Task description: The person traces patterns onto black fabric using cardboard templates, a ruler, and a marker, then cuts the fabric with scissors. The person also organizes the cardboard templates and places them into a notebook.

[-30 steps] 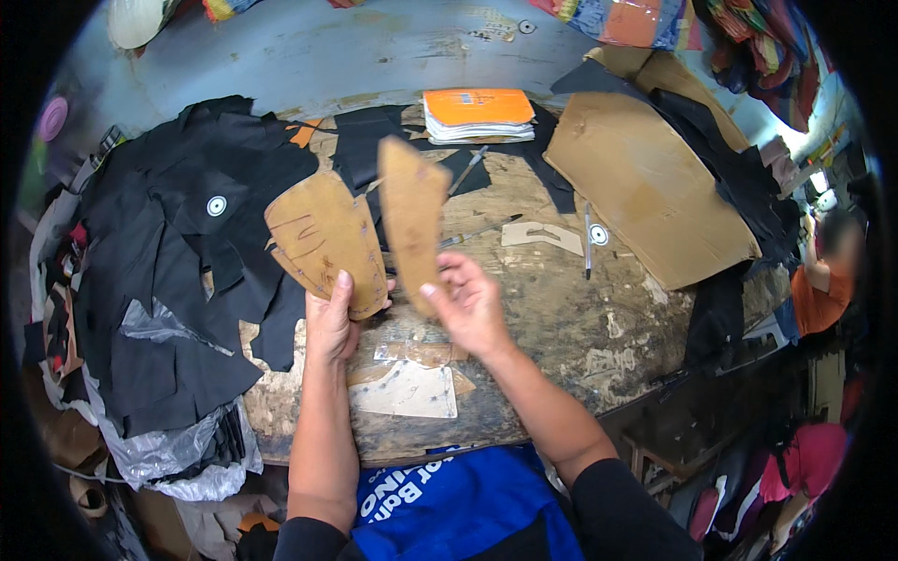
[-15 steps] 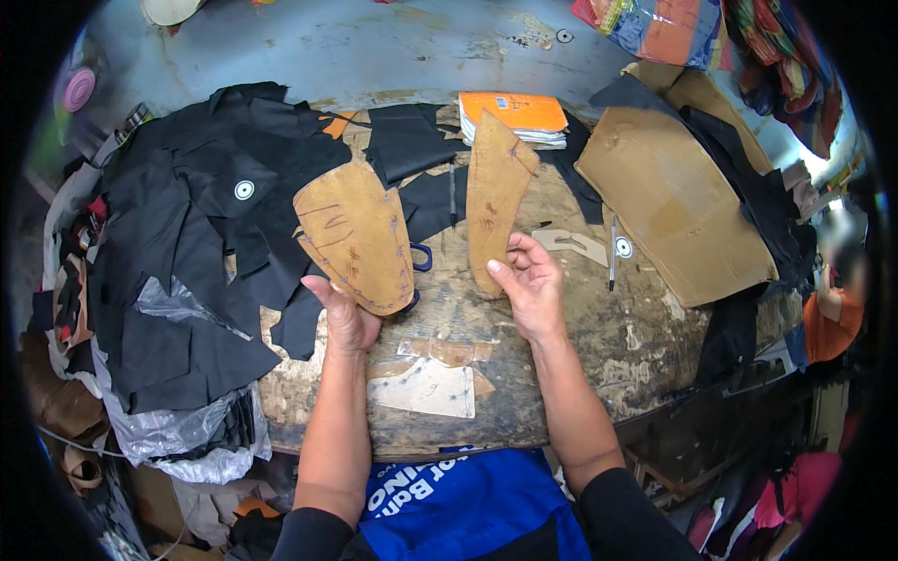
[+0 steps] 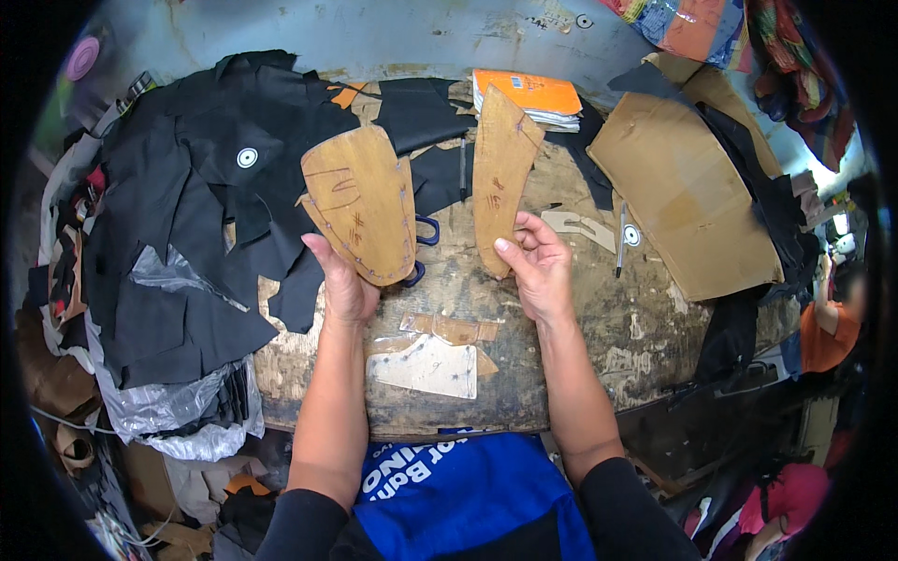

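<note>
My left hand [image 3: 346, 285] is closed on a broad tan pattern piece [image 3: 360, 206] with dark dots along its edges and pen marks. Its thumb stands up beside the piece, while its fingers are hidden behind. Between thumb and fingers, my right hand [image 3: 543, 266] pinches a narrower tan pattern piece [image 3: 500, 178], held upright. Both pieces are above the worn table and apart from each other. Blue-handled scissors [image 3: 427, 231] lie partly hidden behind the broad piece. Nearer me, a pale dotted pattern piece [image 3: 430, 369] and brown scraps [image 3: 468, 329] lie on the wood.
Black material sheets [image 3: 178, 206] cover the table's left side, with clear plastic [image 3: 182, 407] below. At the back sits an orange-covered book [image 3: 533, 93]. A large cardboard piece [image 3: 687, 196], a pen [image 3: 620, 238] and a beige cutout [image 3: 580, 227] lie right. Another person [image 3: 832, 313] is far right.
The whole view has shifted a little, so the table and both pattern pieces sit higher in the picture. Both hands keep their holds.
</note>
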{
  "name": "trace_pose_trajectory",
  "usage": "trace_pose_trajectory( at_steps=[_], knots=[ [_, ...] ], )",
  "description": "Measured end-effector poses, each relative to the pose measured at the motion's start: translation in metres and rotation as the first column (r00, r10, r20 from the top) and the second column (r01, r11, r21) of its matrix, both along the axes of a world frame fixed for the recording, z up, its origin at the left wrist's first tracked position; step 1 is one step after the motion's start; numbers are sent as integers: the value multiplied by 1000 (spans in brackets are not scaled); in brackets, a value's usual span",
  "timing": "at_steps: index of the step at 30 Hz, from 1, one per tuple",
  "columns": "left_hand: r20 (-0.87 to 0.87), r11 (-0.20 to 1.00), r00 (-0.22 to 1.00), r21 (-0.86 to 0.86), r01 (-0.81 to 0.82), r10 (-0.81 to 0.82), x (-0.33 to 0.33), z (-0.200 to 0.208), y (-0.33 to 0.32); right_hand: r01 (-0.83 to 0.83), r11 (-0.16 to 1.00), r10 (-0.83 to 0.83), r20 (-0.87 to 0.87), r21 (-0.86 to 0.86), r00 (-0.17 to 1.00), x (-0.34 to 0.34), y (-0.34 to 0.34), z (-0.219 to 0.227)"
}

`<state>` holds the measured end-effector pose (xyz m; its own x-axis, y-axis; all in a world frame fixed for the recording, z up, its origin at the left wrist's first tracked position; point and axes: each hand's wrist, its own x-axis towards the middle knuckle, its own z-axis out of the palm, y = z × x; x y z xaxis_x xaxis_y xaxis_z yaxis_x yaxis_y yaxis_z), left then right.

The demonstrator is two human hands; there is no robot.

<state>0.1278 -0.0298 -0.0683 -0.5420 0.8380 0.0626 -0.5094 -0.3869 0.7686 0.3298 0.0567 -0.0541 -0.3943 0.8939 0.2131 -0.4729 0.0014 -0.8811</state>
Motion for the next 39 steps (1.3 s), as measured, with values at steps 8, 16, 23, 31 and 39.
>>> trace_pose_trajectory(
  at_steps=[8, 16, 23, 31, 39],
  knots=[
    [-5, 1000, 1000, 21, -3, 3, -5, 8, -2, -43, 999, 43, 16, 2, 999, -1, -4, 1],
    [-168, 989, 974, -13, 148, -148, 11, 3, -2, -162, 987, 162, 101, -9, 982, -17, -23, -7],
    [-189, 985, 973, -132, 107, -131, 11, 12, -5, -216, 966, 252, 330, -142, 910, -27, -41, 3],
    [-83, 981, 977, 24, -194, 195, -41, 13, -12, -711, 648, -287, 952, 273, 104, -22, -71, 34],
    [-98, 986, 981, 2, -166, 166, -38, 11, -11, -616, 770, -133, 986, 168, 103, -16, -54, 27]
  ],
)
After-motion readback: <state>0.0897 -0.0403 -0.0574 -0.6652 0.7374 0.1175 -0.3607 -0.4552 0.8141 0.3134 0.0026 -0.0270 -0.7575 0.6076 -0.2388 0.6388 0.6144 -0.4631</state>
